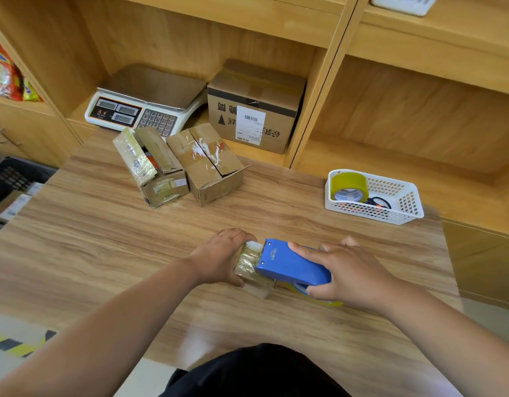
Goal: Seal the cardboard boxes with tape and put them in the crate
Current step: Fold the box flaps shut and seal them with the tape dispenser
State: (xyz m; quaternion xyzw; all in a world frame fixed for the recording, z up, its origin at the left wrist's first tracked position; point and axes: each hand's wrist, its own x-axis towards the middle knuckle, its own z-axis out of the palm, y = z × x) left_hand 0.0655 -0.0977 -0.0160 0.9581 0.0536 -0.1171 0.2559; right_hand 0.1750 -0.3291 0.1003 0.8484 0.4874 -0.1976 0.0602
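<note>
Box (254,279) within curled left-hand fingers (238,235), right-hand fingers (303,250) curled round tape dispenser (287,265) atop it.

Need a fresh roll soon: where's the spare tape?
Head view: the spare tape roll stands in the white basket, at its left end, far right on the table.

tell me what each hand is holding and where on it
The left hand holds the small box by its left end; the right hand holds the blue tape dispenser around its back end.
</note>
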